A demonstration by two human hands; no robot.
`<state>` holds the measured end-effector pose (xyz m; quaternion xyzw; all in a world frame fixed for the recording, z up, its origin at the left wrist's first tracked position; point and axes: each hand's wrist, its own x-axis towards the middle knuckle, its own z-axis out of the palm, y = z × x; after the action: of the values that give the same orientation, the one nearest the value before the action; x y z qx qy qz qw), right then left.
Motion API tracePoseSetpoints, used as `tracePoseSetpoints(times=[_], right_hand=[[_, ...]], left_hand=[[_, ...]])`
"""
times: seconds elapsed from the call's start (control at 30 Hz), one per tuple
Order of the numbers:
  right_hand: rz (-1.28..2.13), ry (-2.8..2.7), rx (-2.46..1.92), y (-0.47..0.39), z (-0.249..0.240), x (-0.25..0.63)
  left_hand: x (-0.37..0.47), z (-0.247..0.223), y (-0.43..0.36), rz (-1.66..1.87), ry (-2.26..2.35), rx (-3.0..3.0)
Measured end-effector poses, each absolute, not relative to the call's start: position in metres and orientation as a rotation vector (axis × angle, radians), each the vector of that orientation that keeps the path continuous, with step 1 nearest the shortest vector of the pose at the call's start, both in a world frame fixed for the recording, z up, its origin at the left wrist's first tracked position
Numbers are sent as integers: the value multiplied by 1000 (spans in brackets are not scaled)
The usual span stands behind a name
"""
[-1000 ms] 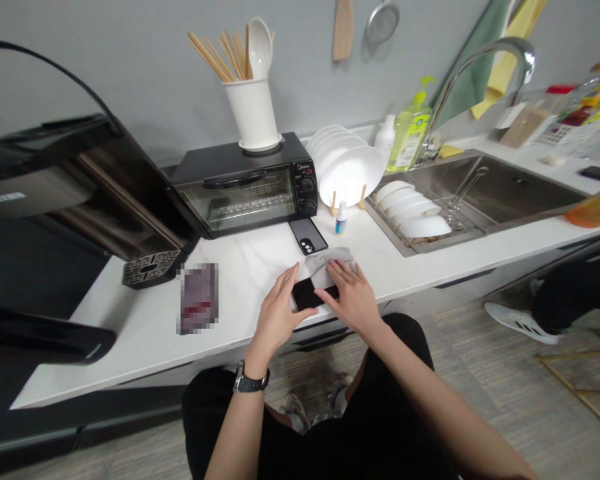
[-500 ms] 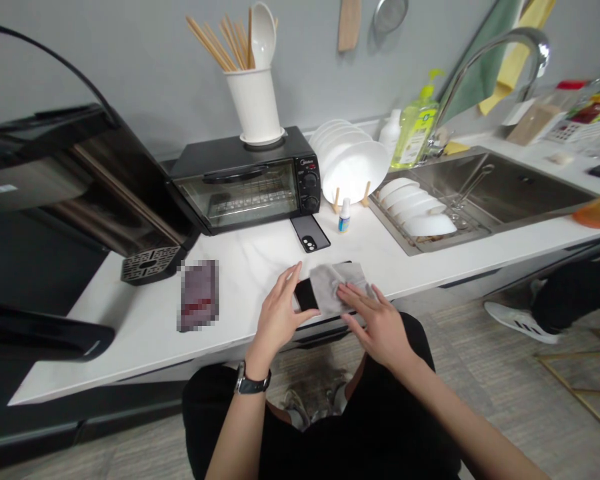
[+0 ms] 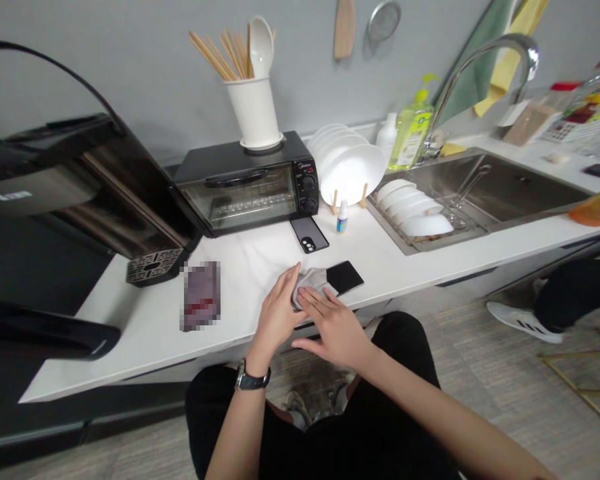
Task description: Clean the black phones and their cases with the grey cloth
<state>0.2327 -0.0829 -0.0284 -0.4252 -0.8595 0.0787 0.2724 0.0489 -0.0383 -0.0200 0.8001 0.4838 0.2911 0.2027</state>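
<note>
A dark-screened phone (image 3: 347, 277) lies on the white counter (image 3: 245, 267), its left part covered by a crumpled grey cloth (image 3: 313, 280). My right hand (image 3: 335, 327) presses its fingers on the cloth, with the thumb spread away. My left hand (image 3: 277, 310), a watch on its wrist, stands at the phone's left end, thumb and fingers apart around that end. Behind the phone lies a phone case (image 3: 310, 235) with camera cut-outs. A small white spray bottle (image 3: 342, 219) stands to the right of the case.
A toaster oven (image 3: 250, 183), plates in a rack (image 3: 353, 173) and a sink (image 3: 505, 193) line the back. A black machine (image 3: 125, 193) stands left, near a blurred packet (image 3: 201, 297). A person's shoe (image 3: 523, 321) is on the floor at right.
My right hand has slid the cloth left along the phone, towards my left hand. The phone's right part is now uncovered and its left part covered. My left hand has hardly moved.
</note>
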Motion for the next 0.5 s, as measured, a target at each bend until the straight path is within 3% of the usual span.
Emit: tracePoseSetpoints(times=[0.23,0.5], right_hand=[[21,-2148,-1492,-70,-26,307],[278,-2288,-1127,-88,-28,224]], left_hand=[[51,-21,-37,828,1362,2217],[48,-20,-38,825,1355,2211]])
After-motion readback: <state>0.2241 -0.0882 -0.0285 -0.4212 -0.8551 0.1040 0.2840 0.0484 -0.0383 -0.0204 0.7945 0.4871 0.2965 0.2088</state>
